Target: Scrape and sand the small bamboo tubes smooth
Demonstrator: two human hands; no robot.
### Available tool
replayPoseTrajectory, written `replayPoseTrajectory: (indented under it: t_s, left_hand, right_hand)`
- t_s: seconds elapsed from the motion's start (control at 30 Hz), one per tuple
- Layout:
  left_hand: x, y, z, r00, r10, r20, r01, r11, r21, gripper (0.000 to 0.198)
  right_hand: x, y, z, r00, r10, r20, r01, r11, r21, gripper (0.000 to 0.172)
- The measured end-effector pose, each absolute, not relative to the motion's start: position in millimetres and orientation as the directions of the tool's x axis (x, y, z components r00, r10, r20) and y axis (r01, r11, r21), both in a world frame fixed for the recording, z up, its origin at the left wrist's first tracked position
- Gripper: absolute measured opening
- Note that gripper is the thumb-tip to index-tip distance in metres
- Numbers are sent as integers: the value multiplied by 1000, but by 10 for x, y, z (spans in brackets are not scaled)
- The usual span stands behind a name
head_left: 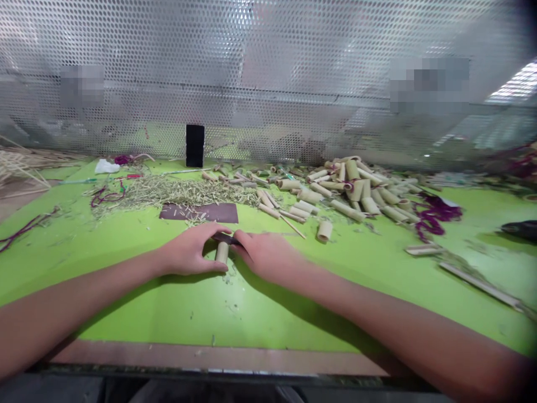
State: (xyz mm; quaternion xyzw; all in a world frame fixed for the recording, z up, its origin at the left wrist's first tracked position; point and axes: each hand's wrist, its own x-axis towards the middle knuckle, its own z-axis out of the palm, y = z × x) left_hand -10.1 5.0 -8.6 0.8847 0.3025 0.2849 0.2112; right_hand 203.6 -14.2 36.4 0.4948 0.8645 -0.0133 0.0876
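Observation:
My left hand (191,249) is closed round a short, pale bamboo-like tube (222,254), its thumb at the near end and its fingers at the far end. In my right hand (268,254) is a small dark-bladed knife (225,239), its handle mostly hidden by the fingers. The blade lies across the far end of the tube, close to my left fingertips. Just beyond my hands, a brown rectangular sheet (218,212) lies flat with some shavings on it. A single cut tube (324,231) rests to the right.
Shavings (180,192) are heaped behind the sheet. A large pile of cut tubes (356,187) spreads to the back right, with purple yarn (434,215) beside it. A phone (195,145) stands upright against the perforated metal screen (268,73). Split stalks (480,285) lie at right.

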Motion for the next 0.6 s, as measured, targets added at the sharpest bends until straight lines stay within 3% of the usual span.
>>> replayPoseTrajectory:
  t_s: [0.27, 0.6]
  left_hand:
    - [-151, 61, -82, 703, 616, 356, 470, -778, 417, 56]
    - [-150, 53, 5, 731, 656, 191, 510, -710, 486, 56]
  right_hand:
    - [2049, -126, 367, -508, 842, -184, 854, 519, 20, 34]
    - [2061, -128, 430, -528, 825, -203, 848, 526, -65, 32]
